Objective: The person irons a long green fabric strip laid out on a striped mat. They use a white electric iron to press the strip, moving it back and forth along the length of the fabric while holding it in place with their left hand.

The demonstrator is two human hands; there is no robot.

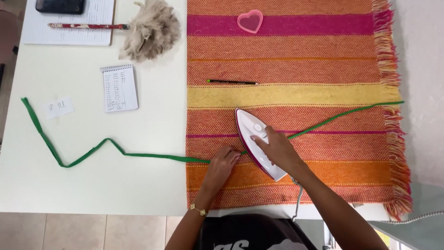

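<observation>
A white bench (92, 185) carries everything, and over its right half lies a woven striped mat (323, 55) in orange, magenta and yellow bands, fringed along its right edge. Across both runs a long narrow green fabric strip (138, 155): from the bench's far left at about 9 o'clock it zigzags toward the middle, passes onto the mat, goes under the iron and climbs away to 2 o'clock, so its long axis lies roughly left to right with a slight upward tilt on the right. At the centre a white and magenta steam iron (254, 139) sits on the strip, nose pointing to 11 o'clock, its coiled cord (297, 199) trailing off at 5 o'clock. The right hand (277, 148) lies over the iron's handle with fingers wrapped around it in a grasp. The left hand (224, 162), just beside the iron at its 8 o'clock, has its fingers pressed flat on the strip where it enters under the soleplate, pinning rather than clenching; this hand is the nearer to the free strip, which stretches away from it toward 9 o'clock. Further off at 11 o'clock are a fluffy beige feather duster (150, 32) on a patterned stick, a small spiral notepad (119, 88) and a clipboard of paper (69, 23). On the mat at 12 o'clock lie a thin dark pencil (231, 82) and a small pink heart-shaped dish (250, 21).
</observation>
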